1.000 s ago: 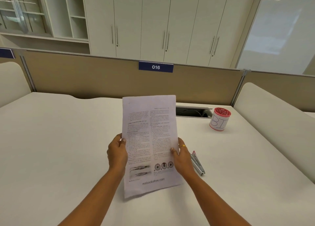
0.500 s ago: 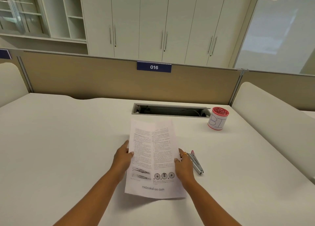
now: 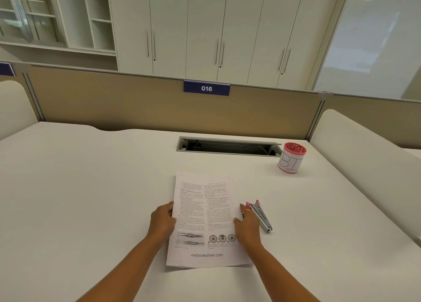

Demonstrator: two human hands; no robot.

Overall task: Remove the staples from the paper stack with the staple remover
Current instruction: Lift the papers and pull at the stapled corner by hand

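Staple remover (image 3: pixel 262 217) beside right hand (image 3: pixel 248 230) fingers (image 3: pixel 245 210), paper stack (image 3: pixel 202 210) under thumb

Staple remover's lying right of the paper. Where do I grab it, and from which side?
Grip the silver middle of the staple remover across its narrow width, coming down from above with the right hand, which is at the edge of the paper just beside it. It lies flat and slim, pink end pointing away.
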